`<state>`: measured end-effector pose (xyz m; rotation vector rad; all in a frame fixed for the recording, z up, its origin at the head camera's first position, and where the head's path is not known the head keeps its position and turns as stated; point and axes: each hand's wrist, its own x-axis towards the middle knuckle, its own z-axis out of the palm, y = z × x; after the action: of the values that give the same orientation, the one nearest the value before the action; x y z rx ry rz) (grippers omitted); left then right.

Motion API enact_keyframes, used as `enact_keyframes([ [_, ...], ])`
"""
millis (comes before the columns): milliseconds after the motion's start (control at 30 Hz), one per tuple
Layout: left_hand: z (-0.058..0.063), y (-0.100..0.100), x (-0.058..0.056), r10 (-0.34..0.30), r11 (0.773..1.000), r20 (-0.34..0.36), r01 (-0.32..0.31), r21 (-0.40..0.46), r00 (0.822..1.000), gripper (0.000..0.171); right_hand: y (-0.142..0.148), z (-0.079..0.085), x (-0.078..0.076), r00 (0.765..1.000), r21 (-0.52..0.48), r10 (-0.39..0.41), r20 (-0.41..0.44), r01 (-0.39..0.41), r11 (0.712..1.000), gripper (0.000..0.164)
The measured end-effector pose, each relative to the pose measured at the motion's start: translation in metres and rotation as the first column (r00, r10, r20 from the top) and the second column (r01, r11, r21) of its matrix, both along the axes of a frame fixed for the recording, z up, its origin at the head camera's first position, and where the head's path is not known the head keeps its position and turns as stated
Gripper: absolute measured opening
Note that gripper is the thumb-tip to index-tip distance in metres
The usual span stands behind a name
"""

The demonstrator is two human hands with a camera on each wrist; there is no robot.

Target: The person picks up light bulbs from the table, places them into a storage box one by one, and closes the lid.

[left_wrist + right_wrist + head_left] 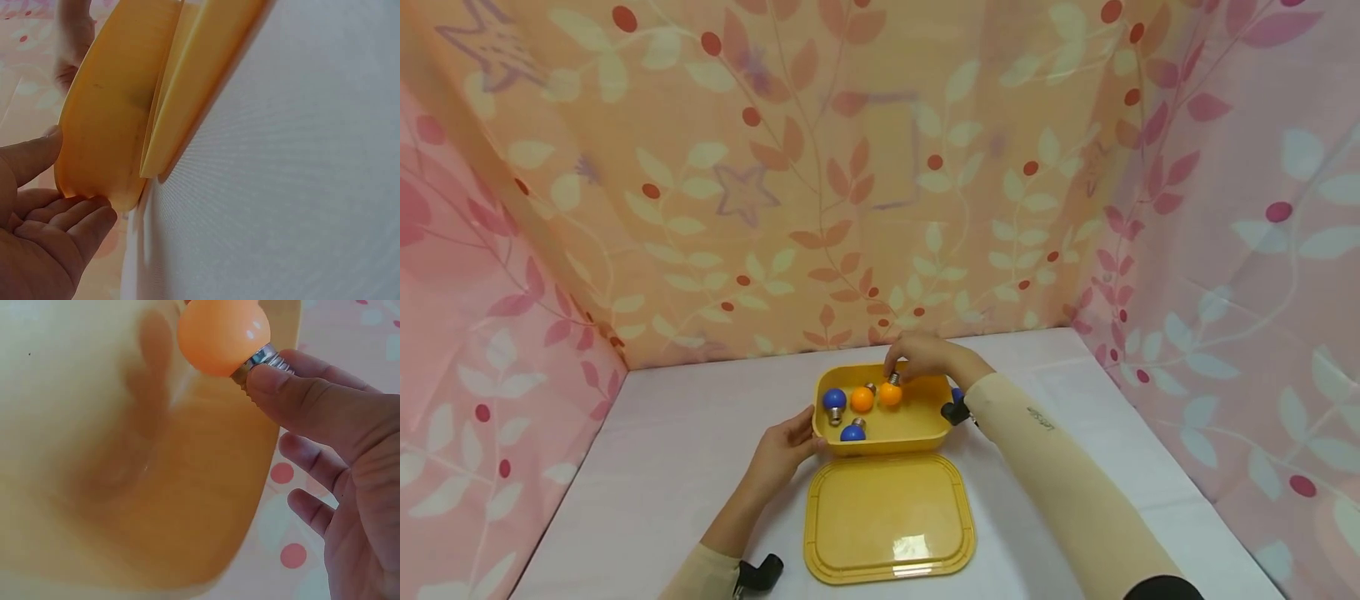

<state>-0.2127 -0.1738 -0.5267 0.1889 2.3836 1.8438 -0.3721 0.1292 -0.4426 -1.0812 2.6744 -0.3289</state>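
A yellow plastic box stands open at the back middle of the table. My right hand reaches over its back rim and pinches an orange light bulb by the metal screw base between thumb and fingers, the round end pointing into the box. Another orange bulb lies just left of it. Two blue bulbs, one at the left and one by the front wall, are partly or fully visible inside. My left hand holds the box's front left corner, thumb and fingertips against its wall.
The yellow lid lies flat in front of the box, right by its front wall. A white cloth covers the table. Floral curtains hang behind and on both sides. Something blue shows beside my right wrist camera.
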Motion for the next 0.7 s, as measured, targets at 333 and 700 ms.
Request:
enact_keyframes([
  [333, 0.000, 0.001, -0.001, 0.000, 1.000, -0.002, 0.000, 0.018, 1.000, 0.070, -0.009, -0.007, -0.001, 0.999, 0.003, 0.043, 0.013, -0.043, 0.999, 0.020],
  [700, 0.002, 0.000, 0.002, -0.005, 1.000, -0.006, 0.005, 0.020, 1.000, 0.069, -0.023, -0.008, 0.002, 0.991, 0.029, 0.124, -0.050, -0.123, 0.992, 0.020],
])
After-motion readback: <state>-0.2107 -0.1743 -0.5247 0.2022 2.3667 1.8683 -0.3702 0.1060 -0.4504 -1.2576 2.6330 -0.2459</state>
